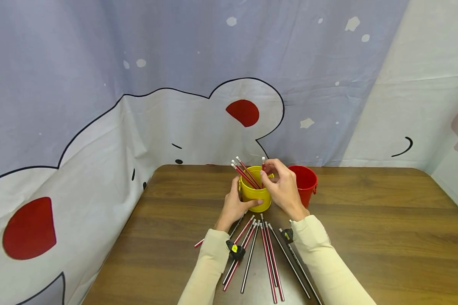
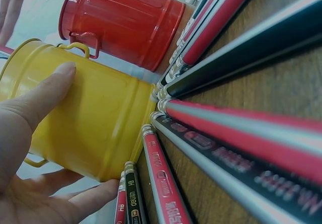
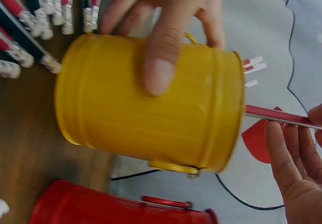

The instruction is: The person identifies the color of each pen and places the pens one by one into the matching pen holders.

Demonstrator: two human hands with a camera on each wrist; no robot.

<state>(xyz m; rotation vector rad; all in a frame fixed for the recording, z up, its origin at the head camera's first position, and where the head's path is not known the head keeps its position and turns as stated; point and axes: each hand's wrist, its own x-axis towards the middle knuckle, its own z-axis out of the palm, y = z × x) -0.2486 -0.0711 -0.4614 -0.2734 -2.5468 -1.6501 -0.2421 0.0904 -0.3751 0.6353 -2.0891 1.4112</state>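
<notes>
My left hand [image 1: 236,207] grips the yellow bucket [image 1: 256,206] round its side, thumb on the near face, as the left wrist view also shows. Between thumb and fingers my right hand [image 1: 283,185] pinches a red pencil [image 3: 276,115] near its eraser end. That pencil stands nearly upright, its lower part inside the yellow bucket. A few more red pencils [image 1: 246,174] lean to the left in the same bucket, white erasers up. Just right of it stands a red bucket [image 1: 304,179], partly hidden behind my right hand; its contents cannot be seen.
Several red and black pencils [image 1: 270,258] lie fanned out on the wooden table [image 1: 374,228] in front of the buckets, eraser ends towards them. Some pass under my forearms. A printed curtain [image 1: 168,123] hangs behind the table's far edge and along its left side.
</notes>
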